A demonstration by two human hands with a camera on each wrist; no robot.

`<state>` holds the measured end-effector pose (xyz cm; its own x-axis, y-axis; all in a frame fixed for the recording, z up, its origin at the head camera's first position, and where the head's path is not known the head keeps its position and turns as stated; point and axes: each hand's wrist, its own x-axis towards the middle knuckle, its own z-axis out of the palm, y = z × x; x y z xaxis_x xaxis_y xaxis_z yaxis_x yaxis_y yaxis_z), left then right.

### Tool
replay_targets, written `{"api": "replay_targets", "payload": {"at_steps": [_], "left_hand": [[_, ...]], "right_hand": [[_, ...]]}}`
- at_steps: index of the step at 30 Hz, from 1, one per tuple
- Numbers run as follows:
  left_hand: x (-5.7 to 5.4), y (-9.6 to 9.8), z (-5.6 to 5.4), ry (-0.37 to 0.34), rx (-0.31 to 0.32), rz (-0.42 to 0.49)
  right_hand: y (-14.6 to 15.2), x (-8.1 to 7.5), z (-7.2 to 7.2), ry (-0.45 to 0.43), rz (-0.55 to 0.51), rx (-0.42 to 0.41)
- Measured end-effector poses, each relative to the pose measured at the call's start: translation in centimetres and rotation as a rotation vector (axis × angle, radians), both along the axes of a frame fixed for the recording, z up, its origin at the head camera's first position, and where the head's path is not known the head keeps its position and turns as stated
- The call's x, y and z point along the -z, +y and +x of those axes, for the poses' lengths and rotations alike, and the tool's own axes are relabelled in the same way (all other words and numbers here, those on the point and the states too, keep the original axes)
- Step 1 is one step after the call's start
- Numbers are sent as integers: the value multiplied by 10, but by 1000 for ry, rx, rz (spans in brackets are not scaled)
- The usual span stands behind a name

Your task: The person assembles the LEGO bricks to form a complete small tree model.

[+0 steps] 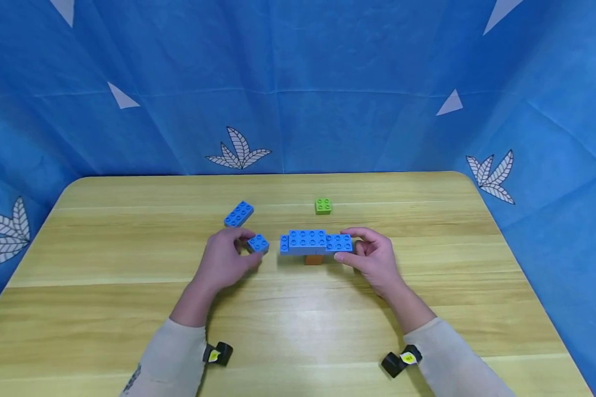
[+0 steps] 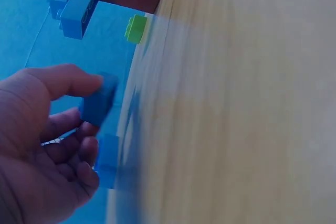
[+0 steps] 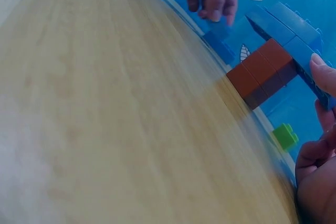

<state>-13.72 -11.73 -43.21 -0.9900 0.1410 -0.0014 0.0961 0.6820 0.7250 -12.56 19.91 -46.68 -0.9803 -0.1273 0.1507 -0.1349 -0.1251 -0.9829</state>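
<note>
My left hand (image 1: 228, 259) pinches a small blue building brick (image 1: 258, 243) between thumb and fingers, held above the table in the left wrist view (image 2: 98, 100). To its right stands a T-shaped build: blue bricks (image 1: 307, 239) laid across a reddish-brown brick stack (image 3: 262, 72). One long blue brick sits on top, bridging the lower blue row. My right hand (image 1: 372, 258) grips the right end of that lower row, thumb in front and fingers behind. The held brick is apart from the build's left end.
A loose long blue brick (image 1: 239, 214) lies behind my left hand. Farther back, a small green brick (image 1: 323, 206) sits on the wooden table (image 1: 298, 331). Blue cloth (image 1: 357, 82) hangs along the table's back and sides.
</note>
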Motion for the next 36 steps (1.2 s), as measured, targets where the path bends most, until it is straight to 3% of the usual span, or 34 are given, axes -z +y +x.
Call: {"api": "replay_targets", "payload": {"at_steps": [7,15,25,36], "left_hand": [[-19,12,-3,191,-19,97],[-39,31,-6,269,-35,251],[-57,68,-8,260,163,244],[-56,100,-17,285,293,202]], "right_hand": [[-1,0,0,-1,-1,0],[0,0,0,0,0,1],[-1,0,0,11,8,5],[0,3,-2,40,-17,9]]}}
